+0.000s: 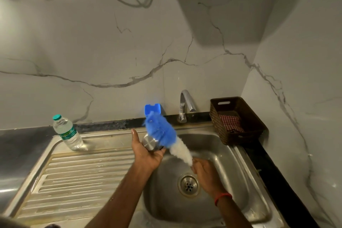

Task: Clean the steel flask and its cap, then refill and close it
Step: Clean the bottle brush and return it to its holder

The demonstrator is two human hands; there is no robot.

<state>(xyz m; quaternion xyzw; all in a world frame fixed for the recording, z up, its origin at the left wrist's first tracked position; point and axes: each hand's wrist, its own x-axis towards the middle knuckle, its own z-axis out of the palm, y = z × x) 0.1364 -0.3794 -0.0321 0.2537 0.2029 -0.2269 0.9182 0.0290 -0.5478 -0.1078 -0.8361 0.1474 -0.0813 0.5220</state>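
Head view, down over sink (240, 163)

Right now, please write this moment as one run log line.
step: brushing flask | left hand: holds steel flask | right hand: grips bottle brush | place: over sink | tap: no water seen
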